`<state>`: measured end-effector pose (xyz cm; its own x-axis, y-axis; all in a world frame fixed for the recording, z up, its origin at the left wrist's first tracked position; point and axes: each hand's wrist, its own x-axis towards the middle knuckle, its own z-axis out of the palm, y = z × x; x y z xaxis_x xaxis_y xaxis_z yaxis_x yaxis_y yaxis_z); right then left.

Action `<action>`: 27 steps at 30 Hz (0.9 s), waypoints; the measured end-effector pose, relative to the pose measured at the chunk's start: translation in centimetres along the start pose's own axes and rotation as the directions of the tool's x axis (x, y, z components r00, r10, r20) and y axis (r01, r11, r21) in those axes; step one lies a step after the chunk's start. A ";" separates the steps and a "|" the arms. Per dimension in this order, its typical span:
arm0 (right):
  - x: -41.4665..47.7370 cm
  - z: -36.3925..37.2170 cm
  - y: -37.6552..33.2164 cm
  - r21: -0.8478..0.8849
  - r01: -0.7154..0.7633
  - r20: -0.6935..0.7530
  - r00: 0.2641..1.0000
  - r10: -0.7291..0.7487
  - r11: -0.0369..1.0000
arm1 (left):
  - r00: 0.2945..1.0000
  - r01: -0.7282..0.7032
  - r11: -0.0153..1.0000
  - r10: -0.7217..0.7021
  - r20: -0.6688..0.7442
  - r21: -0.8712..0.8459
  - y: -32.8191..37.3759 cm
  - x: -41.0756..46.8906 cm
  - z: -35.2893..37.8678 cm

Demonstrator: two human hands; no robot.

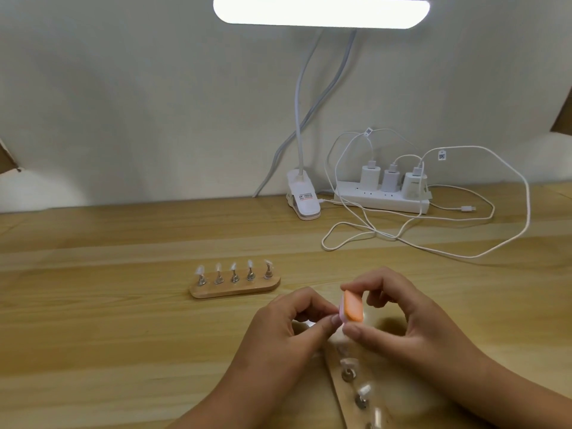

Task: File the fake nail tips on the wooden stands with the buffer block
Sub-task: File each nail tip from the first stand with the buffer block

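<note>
I see my right hand [399,317] pinching the orange buffer block [353,307] above the near wooden stand [346,394], while my left hand [289,323] pinches something hidden beside it. A second stand [234,288] sits left; power strip [382,199] and cables [433,243] lie behind. Near nail tips [363,390] blur.

One stand [235,287] sits on the counter [108,335], left of my hands. Another stand [346,394] lies under my hands. The lamp [305,201] and power strip [382,201] are behind, by the wall.

lamp [321,10] overhead, blown-out glare | soft shadows | edges warped, blurry
</note>
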<state>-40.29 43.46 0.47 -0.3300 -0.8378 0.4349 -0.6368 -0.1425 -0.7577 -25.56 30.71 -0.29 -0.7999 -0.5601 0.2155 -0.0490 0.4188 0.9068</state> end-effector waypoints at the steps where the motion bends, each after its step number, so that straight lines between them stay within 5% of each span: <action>1: 0.1 -0.1 -0.1 0.011 -0.031 0.004 1.000 0.031 0.999 | 1.000 0.000 1.000 0.000 -0.001 0.005 0.0 0.0 0.0; 5: -0.1 0.1 -0.3 -0.050 0.102 0.044 0.994 -0.100 0.994 | 1.000 -0.022 1.000 0.021 0.012 0.017 0.1 -0.1 -0.1; 9: 0.2 -0.1 0.1 0.063 -0.089 0.017 0.996 0.088 0.994 | 1.000 0.002 1.000 -0.002 0.006 0.006 0.0 0.0 0.0; 13: -0.1 0.2 0.0 -0.013 0.043 0.029 0.999 -0.042 0.999 | 1.000 -0.002 1.000 0.002 0.014 0.004 0.0 0.0 -0.1; 17: 0.2 0.1 -0.1 0.058 -0.066 0.013 0.998 0.065 0.996 | 1.000 0.005 1.000 -0.005 0.000 0.013 0.0 0.0 -0.1; 20: 0.0 0.3 -0.3 -0.059 0.097 0.016 0.995 -0.096 0.994 | 1.000 -0.014 1.000 0.014 0.007 0.014 0.1 0.0 0.0; 24: 0.1 0.1 -0.3 0.012 -0.037 -0.014 0.999 0.037 0.999 | 1.000 0.000 1.000 0.000 0.000 0.003 0.1 -0.2 -0.1; 27: -0.1 0.2 -0.5 -0.022 0.064 0.019 0.998 -0.064 0.998 | 1.000 -0.014 0.999 0.013 0.013 0.029 0.2 -0.2 -0.1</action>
<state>-39.80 43.53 0.73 -0.2751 -0.8371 0.4728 -0.6720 -0.1843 -0.7173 -25.36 30.84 -0.11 -0.8080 -0.5455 0.2228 -0.0554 0.4468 0.8929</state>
